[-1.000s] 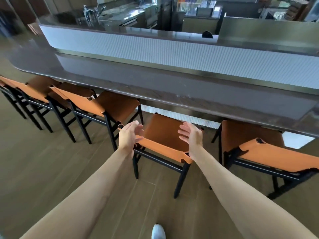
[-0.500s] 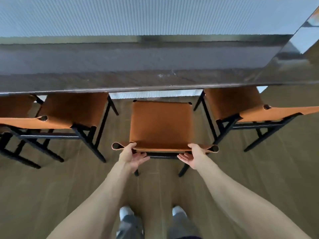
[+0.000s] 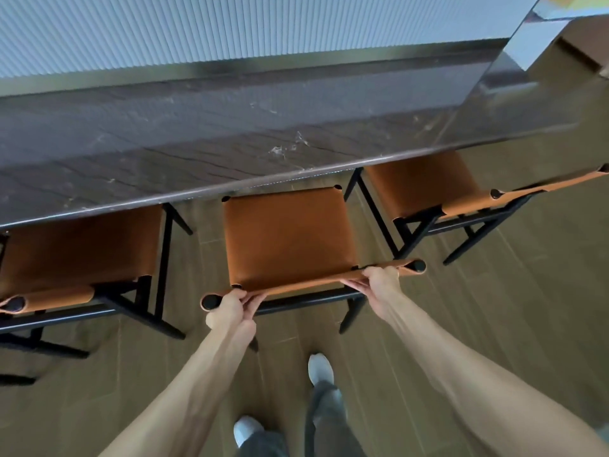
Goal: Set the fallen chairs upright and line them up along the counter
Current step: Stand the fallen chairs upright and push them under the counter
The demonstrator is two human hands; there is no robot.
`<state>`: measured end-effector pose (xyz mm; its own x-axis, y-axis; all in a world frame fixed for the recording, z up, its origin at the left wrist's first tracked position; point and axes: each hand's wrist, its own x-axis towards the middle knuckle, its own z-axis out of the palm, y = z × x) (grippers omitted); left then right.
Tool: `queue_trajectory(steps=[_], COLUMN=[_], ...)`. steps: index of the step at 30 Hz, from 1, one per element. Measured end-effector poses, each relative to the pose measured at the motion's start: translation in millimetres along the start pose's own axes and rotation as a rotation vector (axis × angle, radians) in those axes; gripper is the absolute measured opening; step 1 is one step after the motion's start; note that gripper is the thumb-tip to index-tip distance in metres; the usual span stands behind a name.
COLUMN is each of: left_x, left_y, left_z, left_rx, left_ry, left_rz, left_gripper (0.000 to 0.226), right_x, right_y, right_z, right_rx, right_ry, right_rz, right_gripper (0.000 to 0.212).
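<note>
The middle chair (image 3: 286, 235), black frame with a tan leather seat and backrest strap, stands upright below me, its front edge just under the dark counter (image 3: 230, 133). My left hand (image 3: 230, 306) is closed on the left end of the backrest strap. My right hand (image 3: 379, 280) is closed on the strap near its right end. A matching chair (image 3: 82, 252) stands upright to the left and another (image 3: 425, 189) to the right, both partly tucked under the counter.
The counter's long edge runs across the view, with a white ribbed panel (image 3: 230, 31) behind it. Wooden floor (image 3: 510, 308) lies around the chairs. My two feet in light shoes (image 3: 319, 369) stand right behind the middle chair.
My hands went from hovering open near the backrest to gripping both of its ends. The view tilted down and closer, and the chair now sits nearer the counter edge.
</note>
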<state>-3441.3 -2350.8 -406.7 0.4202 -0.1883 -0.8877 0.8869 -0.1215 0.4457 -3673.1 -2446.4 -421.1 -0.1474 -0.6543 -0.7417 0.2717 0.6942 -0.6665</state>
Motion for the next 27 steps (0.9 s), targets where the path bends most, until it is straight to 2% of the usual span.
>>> queue_trajectory(steps=[3,5,8,12,16,19,23,26,27], left_x=[-3.9,-5.5,-3.9,-0.9,1.4,4.1,2.3,5.5,6.2], left_y=[19.7,21.1,14.7,-0.6,-6.2,-10.2,-17.8,-28.9,-33.7], left_z=[29.1,35.1,28.3,12.4,3.8,3.2,0.1,-14.0,-20.6], left_rx=[-0.024,-0.007,-0.041,-0.018,-0.003,0.008,-0.008,0.007,0.007], left_ry=[-0.042,-0.028,-0.021,0.035,0.013,0.025,0.017,0.02,0.015], left_rz=[0.021,0.03,-0.039,-0.079,-0.104,-0.122,-0.154,-0.172,-0.179], left_gripper=[0.024,0.022,0.019,0.031,0.028,0.039,0.003,0.002,0.01], right_x=[8.8,12.8,13.6,19.0,20.4,20.6,15.7,11.2,7.7], right_y=[-31.1,-38.6,-30.0,-11.4,-3.7,-1.2,8.3,21.5,26.4], right_z=[18.7,21.4,8.7,-8.8,-13.2,-12.0,-15.1,-23.7,-27.3], right_rx=[0.023,0.045,0.107,0.14,0.139,0.119,0.113,0.117,0.115], right_ry=[-0.006,0.004,0.021,0.054,0.094,0.129,0.127,0.136,0.141], right_rz=[-0.02,0.012,0.079,0.116,0.139,0.146,0.138,0.14,0.138], right_gripper=[0.061,0.057,0.054,0.057,0.058,0.061,0.058,0.059,0.057])
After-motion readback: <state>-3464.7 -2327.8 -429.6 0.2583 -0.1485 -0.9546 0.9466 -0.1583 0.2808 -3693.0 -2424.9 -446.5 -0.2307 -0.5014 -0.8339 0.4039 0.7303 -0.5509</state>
